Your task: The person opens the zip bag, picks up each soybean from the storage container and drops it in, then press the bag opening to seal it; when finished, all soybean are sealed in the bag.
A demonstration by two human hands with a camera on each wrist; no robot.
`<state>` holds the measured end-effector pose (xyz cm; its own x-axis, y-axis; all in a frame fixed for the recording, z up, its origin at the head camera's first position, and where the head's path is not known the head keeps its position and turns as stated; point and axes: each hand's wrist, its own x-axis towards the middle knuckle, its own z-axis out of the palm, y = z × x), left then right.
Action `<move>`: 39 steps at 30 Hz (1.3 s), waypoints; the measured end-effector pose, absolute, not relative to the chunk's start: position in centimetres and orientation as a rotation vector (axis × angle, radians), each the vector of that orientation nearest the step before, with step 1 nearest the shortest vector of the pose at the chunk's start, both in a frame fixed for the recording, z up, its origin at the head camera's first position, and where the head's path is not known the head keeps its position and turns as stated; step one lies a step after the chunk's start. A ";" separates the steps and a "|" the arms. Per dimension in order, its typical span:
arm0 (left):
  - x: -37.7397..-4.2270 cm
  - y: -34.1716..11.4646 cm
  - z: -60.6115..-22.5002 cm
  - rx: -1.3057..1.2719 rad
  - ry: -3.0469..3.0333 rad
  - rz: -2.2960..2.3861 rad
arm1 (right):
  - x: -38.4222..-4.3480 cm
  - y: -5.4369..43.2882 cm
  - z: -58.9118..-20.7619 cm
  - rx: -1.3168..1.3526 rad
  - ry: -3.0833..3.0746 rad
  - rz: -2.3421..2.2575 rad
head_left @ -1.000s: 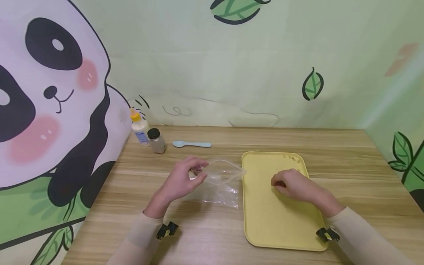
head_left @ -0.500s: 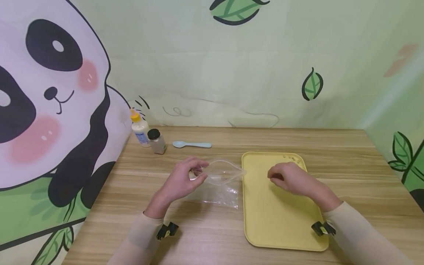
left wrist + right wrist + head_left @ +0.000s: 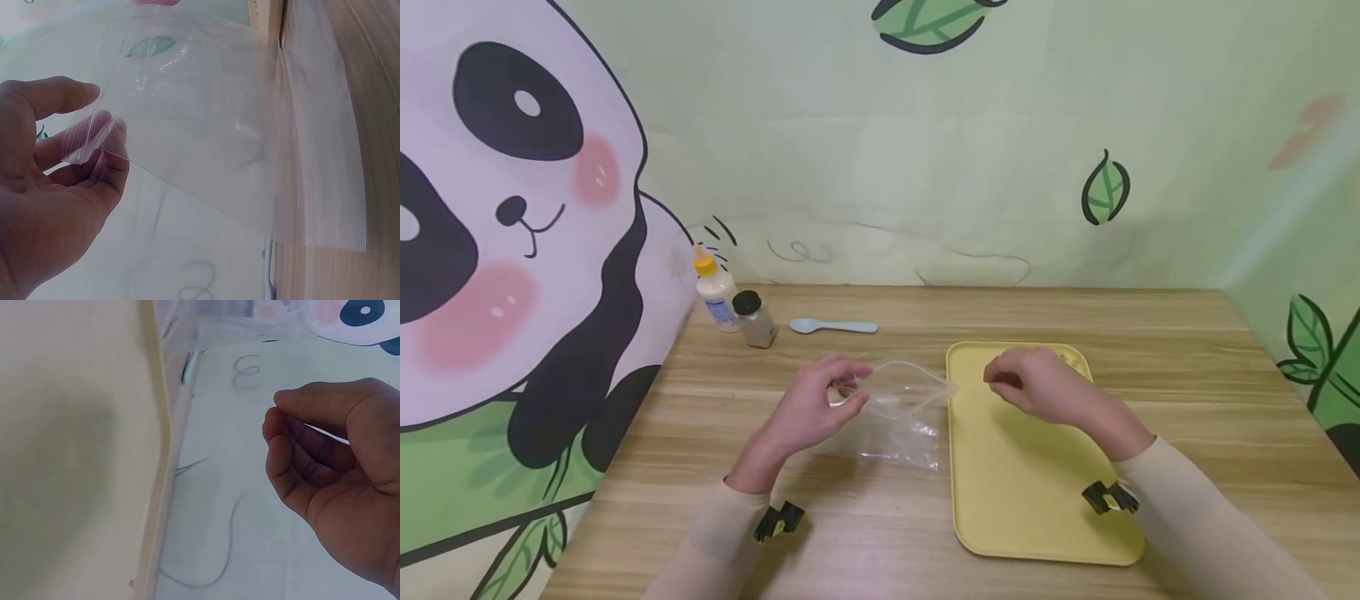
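My left hand (image 3: 820, 402) holds a clear zip-lock bag (image 3: 200, 137) by one corner of its zip edge, which is tucked among the curled fingers; the thumb stands apart. In the head view the bag's mouth gapes wide and its far corner reaches the tray's left rim. My right hand (image 3: 1037, 385) hovers over the yellow tray (image 3: 1030, 500), right of the bag. In the right wrist view its thumb tip meets the curled fingertips (image 3: 275, 422), and whatever may be pinched there is hidden. Several small pale pieces (image 3: 1069, 360) lie at the tray's far right corner, partly behind that hand.
Toward the back left of the wooden table (image 3: 865, 533) stand a white bottle with a yellow cap (image 3: 717, 293) and a black-lidded jar (image 3: 754, 321). A pale blue spoon (image 3: 835, 327) lies beside them. A panda-painted wall (image 3: 865, 167) rises behind the table.
My right hand has moved left and away from me across the tray, closer to the bag, with its fingertips still together. My left hand and the bag stay in place.
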<state>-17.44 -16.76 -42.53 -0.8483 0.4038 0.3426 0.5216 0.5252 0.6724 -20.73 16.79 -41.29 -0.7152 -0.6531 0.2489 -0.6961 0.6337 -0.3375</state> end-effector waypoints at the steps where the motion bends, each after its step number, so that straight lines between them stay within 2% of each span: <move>1: -17.5 -16.8 -42.5 -0.801 -2.614 -1.224 | -20.8 16.6 -41.1 1.138 -2.743 0.637; 21: -17.7 -16.8 -42.2 -0.795 -2.614 -1.224 | -21.1 12.5 -38.8 1.224 -2.606 0.702; 39: -17.4 -16.8 -42.5 -0.789 -2.620 -1.228 | -20.9 9.2 -38.1 1.262 -2.571 0.732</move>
